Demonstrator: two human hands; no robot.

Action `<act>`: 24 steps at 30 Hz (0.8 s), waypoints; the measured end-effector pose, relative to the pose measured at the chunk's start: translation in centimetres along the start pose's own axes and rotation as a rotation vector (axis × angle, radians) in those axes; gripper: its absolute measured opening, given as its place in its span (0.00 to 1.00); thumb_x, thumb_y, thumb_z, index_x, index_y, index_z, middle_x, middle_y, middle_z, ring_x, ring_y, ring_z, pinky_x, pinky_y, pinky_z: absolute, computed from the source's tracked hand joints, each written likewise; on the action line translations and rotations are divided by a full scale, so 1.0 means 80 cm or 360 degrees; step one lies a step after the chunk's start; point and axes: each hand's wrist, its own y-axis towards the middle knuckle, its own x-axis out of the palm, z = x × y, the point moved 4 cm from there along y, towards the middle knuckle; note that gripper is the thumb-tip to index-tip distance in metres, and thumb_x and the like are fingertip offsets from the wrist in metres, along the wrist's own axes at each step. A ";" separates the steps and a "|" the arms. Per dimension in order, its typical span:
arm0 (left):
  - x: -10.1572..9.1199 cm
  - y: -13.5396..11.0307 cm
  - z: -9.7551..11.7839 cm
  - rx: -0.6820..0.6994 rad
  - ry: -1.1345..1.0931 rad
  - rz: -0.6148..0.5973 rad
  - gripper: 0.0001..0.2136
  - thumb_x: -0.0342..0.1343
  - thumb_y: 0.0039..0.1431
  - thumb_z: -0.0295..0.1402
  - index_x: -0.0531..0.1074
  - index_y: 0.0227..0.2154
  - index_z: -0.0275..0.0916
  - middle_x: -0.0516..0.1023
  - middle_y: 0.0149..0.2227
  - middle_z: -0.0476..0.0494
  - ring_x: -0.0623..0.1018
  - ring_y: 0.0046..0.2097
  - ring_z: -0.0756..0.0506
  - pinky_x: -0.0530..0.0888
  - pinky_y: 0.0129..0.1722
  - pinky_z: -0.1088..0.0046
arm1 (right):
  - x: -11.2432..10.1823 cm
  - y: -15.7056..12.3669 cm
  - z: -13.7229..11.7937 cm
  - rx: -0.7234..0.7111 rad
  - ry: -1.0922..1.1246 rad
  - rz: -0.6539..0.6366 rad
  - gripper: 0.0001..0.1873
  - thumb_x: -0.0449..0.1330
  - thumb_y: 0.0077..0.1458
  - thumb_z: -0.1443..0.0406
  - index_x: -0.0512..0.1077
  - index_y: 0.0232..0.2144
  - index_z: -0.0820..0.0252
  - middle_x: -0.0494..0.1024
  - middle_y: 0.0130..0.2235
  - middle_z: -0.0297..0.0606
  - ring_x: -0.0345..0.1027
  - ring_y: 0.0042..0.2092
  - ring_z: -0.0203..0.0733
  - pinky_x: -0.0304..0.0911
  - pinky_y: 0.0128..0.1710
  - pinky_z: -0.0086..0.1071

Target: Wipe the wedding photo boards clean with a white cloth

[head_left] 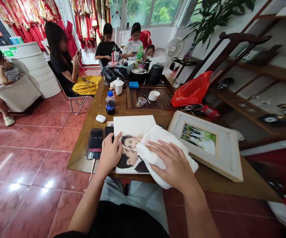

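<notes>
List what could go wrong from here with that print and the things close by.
Grit caught under the white cloth, which lies under the right hand, might scuff the photo print.

The white cable beside the left forearm could snag and drag the phone off the table.
</notes>
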 end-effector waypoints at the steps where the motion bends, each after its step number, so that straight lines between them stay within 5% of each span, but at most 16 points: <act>1: 0.000 0.000 0.000 0.0003 -0.0003 -0.0004 0.21 0.44 0.72 0.32 0.64 0.65 0.41 0.67 0.60 0.32 0.65 0.66 0.37 0.64 0.63 0.52 | -0.001 -0.001 0.000 0.0000 -0.0007 0.0011 0.26 0.56 0.60 0.60 0.70 0.60 0.50 0.74 0.61 0.38 0.62 0.64 0.56 0.51 0.63 0.55; 12: 0.000 -0.001 -0.001 0.0026 -0.0039 -0.0011 0.21 0.42 0.74 0.33 0.63 0.66 0.43 0.66 0.61 0.32 0.64 0.66 0.37 0.64 0.64 0.52 | 0.012 0.025 -0.073 -0.0222 0.0246 -0.0178 0.32 0.61 0.55 0.58 0.68 0.63 0.49 0.69 0.65 0.34 0.56 0.67 0.56 0.39 0.68 0.53; 24: 0.000 0.001 0.000 0.0027 -0.0066 -0.0041 0.21 0.41 0.73 0.33 0.61 0.66 0.42 0.65 0.62 0.32 0.63 0.67 0.36 0.62 0.64 0.51 | -0.009 -0.012 -0.012 -0.0003 -0.0014 -0.0018 0.29 0.57 0.59 0.59 0.67 0.63 0.50 0.72 0.63 0.37 0.60 0.65 0.58 0.48 0.65 0.56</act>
